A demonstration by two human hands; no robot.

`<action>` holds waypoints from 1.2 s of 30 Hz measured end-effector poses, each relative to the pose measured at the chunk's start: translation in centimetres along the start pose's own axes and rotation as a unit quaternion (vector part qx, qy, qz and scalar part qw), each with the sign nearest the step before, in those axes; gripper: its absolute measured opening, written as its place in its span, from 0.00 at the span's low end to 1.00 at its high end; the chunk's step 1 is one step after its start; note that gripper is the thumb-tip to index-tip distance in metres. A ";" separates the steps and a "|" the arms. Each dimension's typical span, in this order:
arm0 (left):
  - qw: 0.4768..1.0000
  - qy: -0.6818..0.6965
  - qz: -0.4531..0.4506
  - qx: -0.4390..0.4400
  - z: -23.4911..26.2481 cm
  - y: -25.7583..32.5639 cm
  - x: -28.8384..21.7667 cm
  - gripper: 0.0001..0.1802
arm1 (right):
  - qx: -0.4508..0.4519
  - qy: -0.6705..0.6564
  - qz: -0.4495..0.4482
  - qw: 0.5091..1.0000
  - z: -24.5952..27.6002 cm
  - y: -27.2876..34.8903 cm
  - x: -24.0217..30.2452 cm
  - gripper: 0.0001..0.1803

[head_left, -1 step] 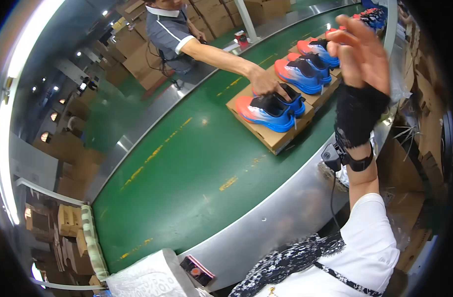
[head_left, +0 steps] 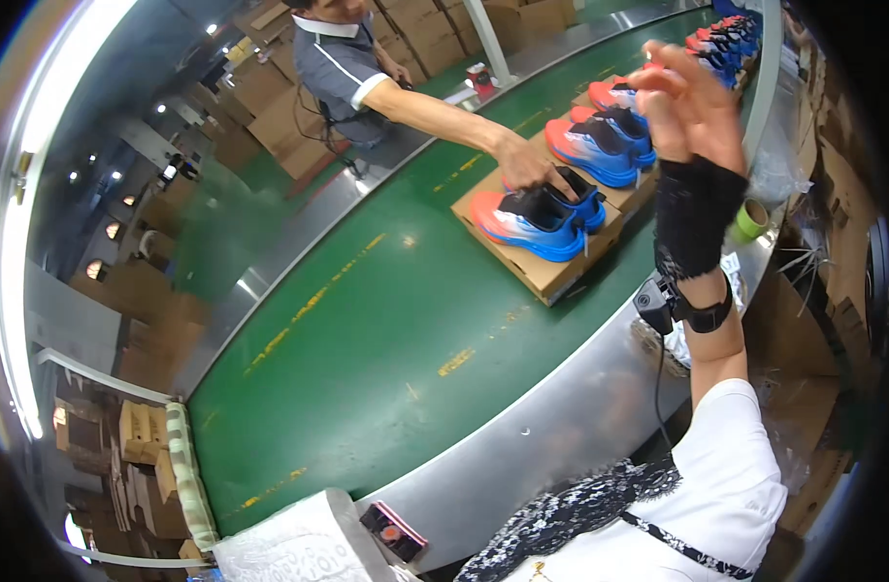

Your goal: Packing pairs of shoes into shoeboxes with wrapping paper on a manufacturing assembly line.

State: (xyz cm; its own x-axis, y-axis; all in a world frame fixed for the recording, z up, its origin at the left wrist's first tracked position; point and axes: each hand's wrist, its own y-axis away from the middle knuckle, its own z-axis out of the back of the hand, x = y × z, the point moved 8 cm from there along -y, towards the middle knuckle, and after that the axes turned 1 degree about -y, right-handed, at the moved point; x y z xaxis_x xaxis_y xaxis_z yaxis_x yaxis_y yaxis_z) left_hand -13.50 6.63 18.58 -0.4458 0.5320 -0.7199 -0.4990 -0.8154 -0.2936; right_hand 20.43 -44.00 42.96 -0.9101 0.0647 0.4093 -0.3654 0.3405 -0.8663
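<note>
My right hand (head_left: pixel 699 116) is raised over the right side of the green conveyor belt (head_left: pixel 367 369). Its fingers are loosely bent and apart, with nothing seen in them. A black wrist covering (head_left: pixel 699 218) and a strapped-on small camera (head_left: pixel 655 301) sit below it. Nearest to the hand is a pair of orange and blue running shoes (head_left: pixel 600 147) on a cardboard box. Closer to me, another such pair (head_left: pixel 532 225) stands on a flat brown box (head_left: pixel 551 278); a co-worker's hand (head_left: pixel 527 163) reaches into it. My left hand is out of the picture.
More shoes (head_left: pixel 724 44) line the belt's far end. Along the near side runs a metal edge (head_left: pixel 503 436), with a white plastic-wrapped bundle (head_left: pixel 299 543) and a small dark box (head_left: pixel 394 532). A green tape roll (head_left: pixel 752 219) lies beside my wrist. The co-worker (head_left: pixel 343 78) stands across the belt.
My right hand has shifted slightly left, and the green tape roll has come into sight beside my wrist. The co-worker's hand stays at the nearest shoes.
</note>
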 end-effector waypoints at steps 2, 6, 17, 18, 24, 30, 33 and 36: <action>1.000 0.016 -0.002 -0.015 -1.1 -1.4 0.6 0.33 | 0.028 0.054 -0.042 0.997 0.4 1.0 -4.4 0.12; 0.999 0.045 0.004 -0.027 -4.2 -3.1 1.1 0.31 | 0.172 0.247 -0.060 0.952 -0.3 5.7 -11.8 0.08; 0.997 0.065 0.045 0.006 -10.2 -2.4 -1.6 0.28 | 0.385 0.384 -0.008 0.839 -0.4 17.1 -19.4 0.20; 0.998 -0.015 0.008 0.061 -13.3 -1.0 -4.0 0.26 | 0.395 0.419 0.000 0.817 -0.3 17.5 -20.1 0.22; 0.869 -0.106 -0.340 0.343 -29.5 6.6 -12.3 0.32 | 0.488 0.520 -0.071 0.697 1.2 17.8 -24.1 0.26; 0.858 -0.100 -0.336 0.375 -32.1 5.7 -14.3 0.31 | 0.547 0.558 -0.162 0.603 0.4 17.4 -26.9 0.27; 0.860 -0.086 -0.314 0.393 -32.5 4.9 -14.6 0.30 | 0.537 0.532 -0.169 0.632 1.0 17.7 -27.2 0.27; 0.864 -0.062 -0.295 0.403 -32.4 4.2 -15.2 0.29 | 0.508 0.527 -0.064 0.678 0.2 18.2 -25.3 0.24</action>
State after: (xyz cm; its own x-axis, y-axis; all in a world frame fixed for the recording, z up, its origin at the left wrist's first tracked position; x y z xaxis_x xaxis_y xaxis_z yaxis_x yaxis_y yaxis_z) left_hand 15.25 -12.28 7.97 0.0113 0.8621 -0.5066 -0.9998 0.0029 -0.0173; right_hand 36.79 -39.62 16.81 -0.4086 0.9126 0.0125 -0.8615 -0.3811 -0.3356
